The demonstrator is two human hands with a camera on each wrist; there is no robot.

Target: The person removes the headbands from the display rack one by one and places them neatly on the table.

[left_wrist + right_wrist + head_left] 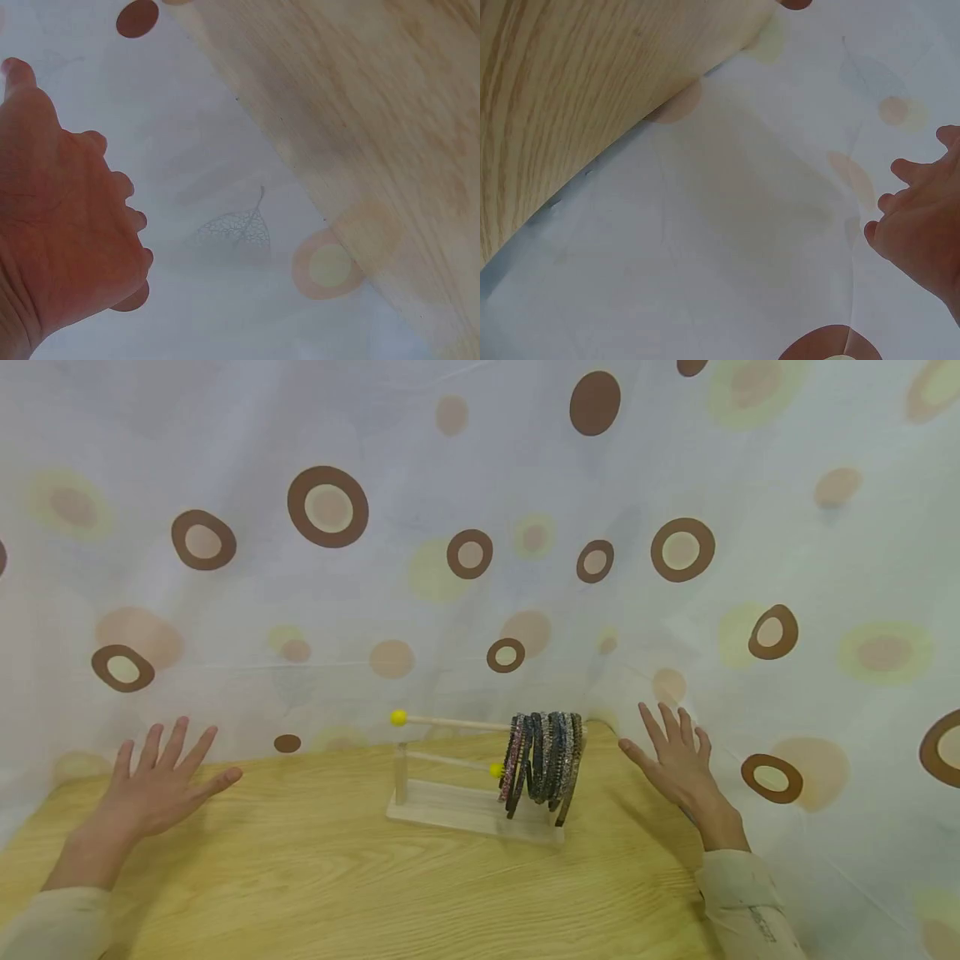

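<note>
A pale wooden rack [450, 814] stands on the table, its two horizontal rods tipped with yellow balls. Several glittery headbands [546, 760], pink, silver and dark, hang bunched at the rack's right end. To the left of the rack, my left hand [153, 789] is spread with straight fingers and holds nothing; the left wrist view shows its palm side [67, 225]. On the right side, my right hand [682, 768] is likewise spread, apart from the headbands and holding nothing. Only part of that right hand [922, 217] enters the right wrist view.
The wood-grain table [315, 877] reaches back to a white curtain [420, 460] printed with brown, yellow and peach circles. Along the table's right side the curtain hangs close, beside my right forearm. Cream sleeves [750, 902] cover both forearms.
</note>
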